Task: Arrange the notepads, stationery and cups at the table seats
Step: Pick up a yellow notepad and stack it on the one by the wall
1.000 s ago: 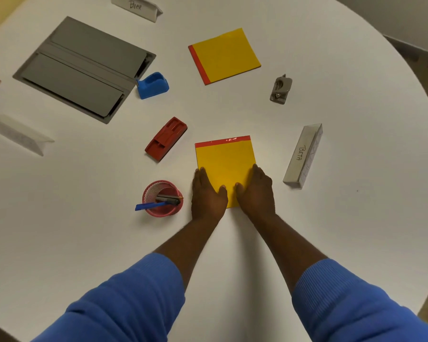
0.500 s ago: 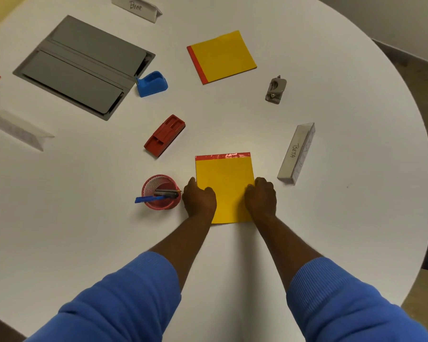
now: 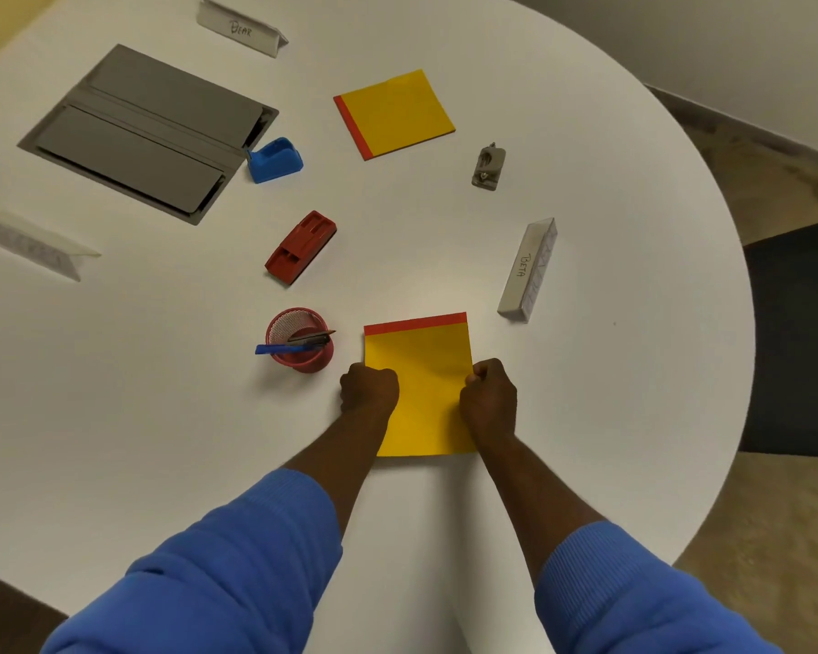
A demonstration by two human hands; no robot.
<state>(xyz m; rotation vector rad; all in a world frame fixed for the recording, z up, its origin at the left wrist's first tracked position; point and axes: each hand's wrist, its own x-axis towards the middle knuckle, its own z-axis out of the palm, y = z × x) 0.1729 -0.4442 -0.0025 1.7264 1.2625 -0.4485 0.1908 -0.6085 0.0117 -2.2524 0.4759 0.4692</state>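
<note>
The near notepad (image 3: 419,370), a flat yellow pad with a red strip along its far edge, lies square at the front of the white bench (image 3: 610,441), with the left hand (image 3: 368,387) and right hand (image 3: 488,394) curled shut on its two side edges. This seat looks nearly set, with the red mesh cup (image 3: 298,339) of pens just beside the pad and the "Beta" name card (image 3: 529,271) near. The far notepad (image 3: 394,113) lies askew, while the red eraser (image 3: 301,246), blue tape dispenser (image 3: 275,160) and grey punch (image 3: 489,166) sit scattered, so much seems left.
</note>
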